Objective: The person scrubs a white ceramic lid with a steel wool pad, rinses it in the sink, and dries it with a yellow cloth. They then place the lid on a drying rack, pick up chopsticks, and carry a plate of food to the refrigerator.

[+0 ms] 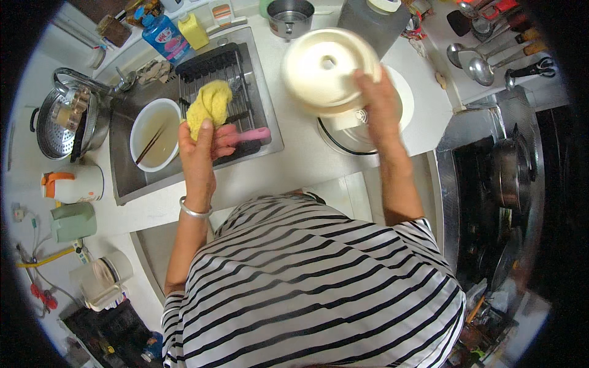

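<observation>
A crumpled yellow cloth (pixel 209 106) is held in my left hand (pixel 198 147), above the sink's drying rack. A pink handle (pixel 254 134) juts out just beyond my left fingers; I cannot tell whether they touch it. My right hand (pixel 381 103) grips the edge of a round cream lid-like part (pixel 317 69) with a hole at its centre, raised over the counter and blurred. Below it, partly hidden, a pale round appliance part (pixel 347 140) with a dark rim rests on the counter beside a white disc (pixel 407 96).
The steel sink (pixel 124 184) holds a white basin (pixel 138 112) of cloudy water with chopsticks (pixel 151 145). A black rack (pixel 209 62) spans its right part. A saucepan (pixel 290 19) stands behind, a kettle (pixel 80 184) at left. Ladles (pixel 481 71) hang right, above the stove (pixel 474 184).
</observation>
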